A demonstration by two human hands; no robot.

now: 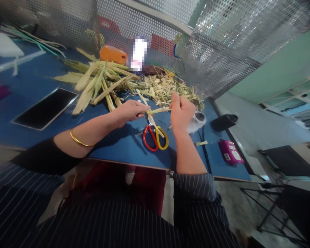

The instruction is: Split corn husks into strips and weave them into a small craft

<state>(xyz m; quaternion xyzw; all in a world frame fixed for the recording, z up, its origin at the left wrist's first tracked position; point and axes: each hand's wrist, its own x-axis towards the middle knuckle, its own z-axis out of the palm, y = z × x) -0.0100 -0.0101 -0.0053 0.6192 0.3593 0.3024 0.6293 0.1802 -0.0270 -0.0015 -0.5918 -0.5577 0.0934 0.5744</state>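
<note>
My left hand [135, 111] pinches a folded piece of pale dried husk [160, 110] above the blue table. My right hand [183, 112] is closed on the far end of the same strip, so it stretches between the two hands. Short husk ends stick up and hang down by my left fingertips. Just below lie scissors [150, 137] with one red and one yellow handle, their blades partly hidden by the husk. Beyond my hands are a bundle of long dried husk leaves [93, 81] and a heap of shredded husk bits [160, 86].
A black phone [45, 108] lies at left on the blue table [113, 146]. Right of my right hand are a white roll [198, 119], a black cylinder [224, 121] and a purple packet [231, 151]. An orange object [113, 54] stands before the perforated metal screen [142, 20].
</note>
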